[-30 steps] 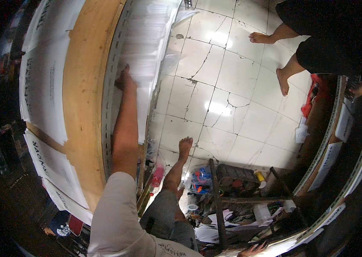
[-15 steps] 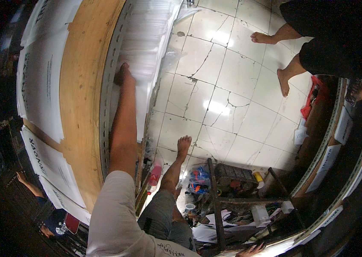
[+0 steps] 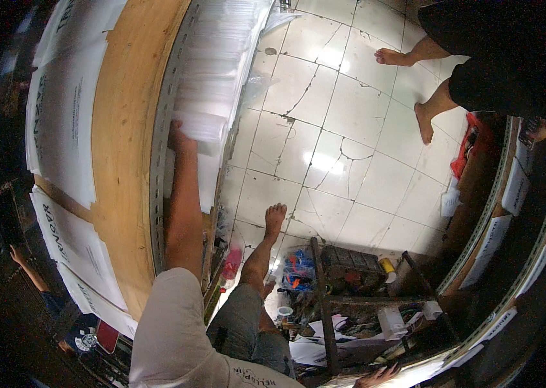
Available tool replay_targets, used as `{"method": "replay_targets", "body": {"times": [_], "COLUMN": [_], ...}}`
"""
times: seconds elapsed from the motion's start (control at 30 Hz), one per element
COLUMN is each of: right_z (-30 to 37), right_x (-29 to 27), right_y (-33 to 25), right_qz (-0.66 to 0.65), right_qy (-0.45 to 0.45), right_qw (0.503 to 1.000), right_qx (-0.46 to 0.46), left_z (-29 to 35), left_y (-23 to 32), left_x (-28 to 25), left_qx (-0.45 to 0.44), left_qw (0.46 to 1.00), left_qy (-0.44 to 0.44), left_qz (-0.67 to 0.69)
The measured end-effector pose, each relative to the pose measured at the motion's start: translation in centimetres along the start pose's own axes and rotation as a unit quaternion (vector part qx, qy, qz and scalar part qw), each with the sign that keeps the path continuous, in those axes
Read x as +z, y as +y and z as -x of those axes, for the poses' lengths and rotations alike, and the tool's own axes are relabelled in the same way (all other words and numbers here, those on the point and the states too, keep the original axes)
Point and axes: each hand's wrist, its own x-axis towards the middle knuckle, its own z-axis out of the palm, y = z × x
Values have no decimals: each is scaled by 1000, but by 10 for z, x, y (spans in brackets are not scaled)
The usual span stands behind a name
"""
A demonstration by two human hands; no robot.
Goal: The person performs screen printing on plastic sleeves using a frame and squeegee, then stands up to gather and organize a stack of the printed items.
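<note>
My left arm reaches into a shelf bay on the left. There my left hand (image 3: 182, 134) is closed at the near end of a white plastic-wrapped bundle (image 3: 206, 127), its fingers partly hidden. Beyond the bundle a long row of similar white packets (image 3: 213, 61) lies packed between the shelf's metal edges. On the near side of the hand are flat white sheets (image 3: 207, 181). At the lower rim, my right hand (image 3: 378, 376) rests at the edge of another shelf (image 3: 425, 368), fingers stretched out and with nothing visible in them.
A wooden board (image 3: 127, 110) with white labelled sheets (image 3: 69, 123) borders the bay. Cracked floor tiles (image 3: 325, 123) spread to the right, where another person's feet (image 3: 425, 123) stand. A dark metal frame (image 3: 325, 304), a black crate (image 3: 350, 265) and a pink bottle (image 3: 231, 264) stand low nearby.
My left hand has drawn back toward me along the row, and a white bundle at its fingers now stands out from the others. My right hand stays at the shelf edge.
</note>
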Motion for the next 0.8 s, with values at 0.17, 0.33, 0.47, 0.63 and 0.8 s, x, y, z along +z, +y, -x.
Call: {"method": "replay_targets", "body": {"times": [0.17,0.33,0.47,0.63,0.8], "right_z": [1,0,6,11,-1], "right_x": [3,2,8,18,14], "right_y": [-3,-5,-4,-13,-29], "right_qz": [3,4,-26,-147,-196], "right_qy": [19,18,27,20,51], "right_qw": [1000,999,999,938,929], "right_qx": [12,51,39,313,311], "left_z": [6,52,104,233,364], "left_y": [-14,-23,-3,32,47], "left_x": [-77,-124,-133,-140,-139], "left_qx": [3,105,-25,-48,-101], "left_qw": [999,982,982,974,974], "left_qy": [-14,-124,-170,-167,-187], "left_qz": [32,-94,83,142,76]}}
